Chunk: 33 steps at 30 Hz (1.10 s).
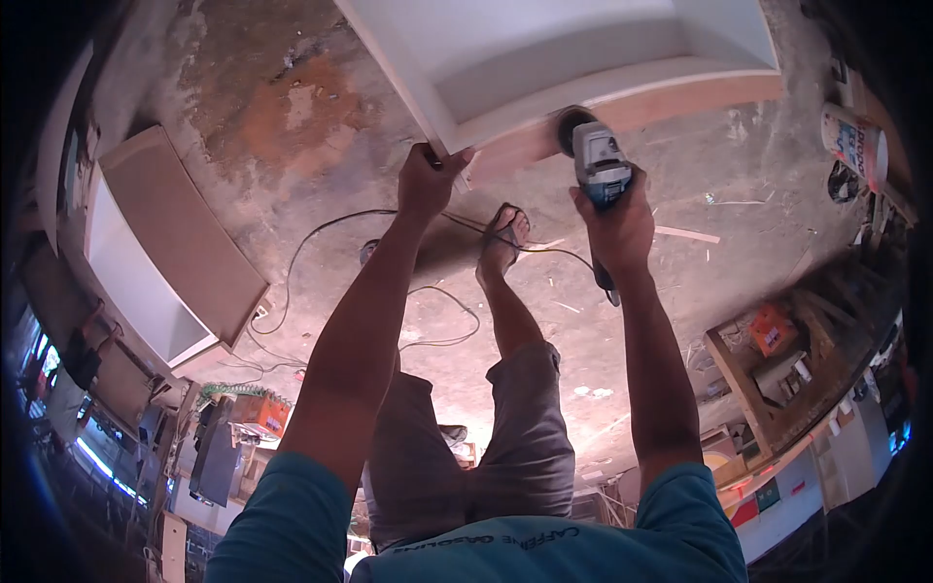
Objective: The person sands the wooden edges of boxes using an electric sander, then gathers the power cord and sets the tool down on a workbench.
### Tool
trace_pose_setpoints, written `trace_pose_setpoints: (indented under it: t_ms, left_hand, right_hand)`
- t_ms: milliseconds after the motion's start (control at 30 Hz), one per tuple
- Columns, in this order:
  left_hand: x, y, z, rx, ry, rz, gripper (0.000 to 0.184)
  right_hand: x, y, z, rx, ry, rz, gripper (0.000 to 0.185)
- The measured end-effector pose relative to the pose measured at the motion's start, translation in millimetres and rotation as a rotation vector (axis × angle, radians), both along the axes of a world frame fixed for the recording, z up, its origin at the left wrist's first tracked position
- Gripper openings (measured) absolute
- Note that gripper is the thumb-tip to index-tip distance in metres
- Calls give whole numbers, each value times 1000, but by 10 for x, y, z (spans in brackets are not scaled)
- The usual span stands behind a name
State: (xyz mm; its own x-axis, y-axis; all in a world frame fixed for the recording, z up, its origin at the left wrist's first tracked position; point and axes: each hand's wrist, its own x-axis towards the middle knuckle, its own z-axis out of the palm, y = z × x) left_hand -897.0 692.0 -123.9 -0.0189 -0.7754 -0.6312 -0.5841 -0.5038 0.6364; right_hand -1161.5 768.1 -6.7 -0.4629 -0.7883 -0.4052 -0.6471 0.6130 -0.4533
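Note:
My right hand (625, 228) is wrapped round the body of an angle grinder (600, 160). The grinder's dark round disc (575, 124) is at the bare wooden edge of a white open box (671, 89), which looks like a cabinet. Whether the disc touches the wood or sits just off it, I cannot tell. At the box's near left corner, my left hand (426, 185) grips the edge with the thumb pointing right along it. A dark power cord (330, 222) runs across the floor behind my arms.
A second white-lined box (146, 257) lies on the left. The concrete floor (739, 223) carries wood scraps, including a thin strip (687, 234). A white bucket (855, 146) stands far right, above a wooden frame (753, 389). My sandalled foot (505, 233) is close to the cord.

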Motion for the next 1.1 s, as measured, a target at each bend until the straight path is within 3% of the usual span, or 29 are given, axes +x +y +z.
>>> trace_pose_setpoints:
  t_ms: [167,267,433,567,733,900,1067,1100]
  left_hand:
    - [113,-72,-9,153,123,7,60]
    - [286,93,-57,113,288,283,56]
    - [668,363,23,0,156,524,49]
    - [728,481,117,-73,-3,532,45]
    - [607,499,140,-155,-43,436,41]
    - [312,162,321,-204,43,590,43]
    - [-78,30,314,-209,87,693,43]
    - [-114,23,280,-285,-1,594,43]
  right_hand:
    - [334,31,-36,16,-8,63,76]
    - [524,7,7,29,-45,94,76]
    - [818,62,-6,36,-78,185,79]
    - [826,74,20,75,-103,282,80]
    - [673,-80,29,92,0,66,76]
    - [421,-7,-28,76,22,-107,77]
    - [497,92,-22,-2,-97,170,82]
    - [469,84,-26,-12,-111,183,82]
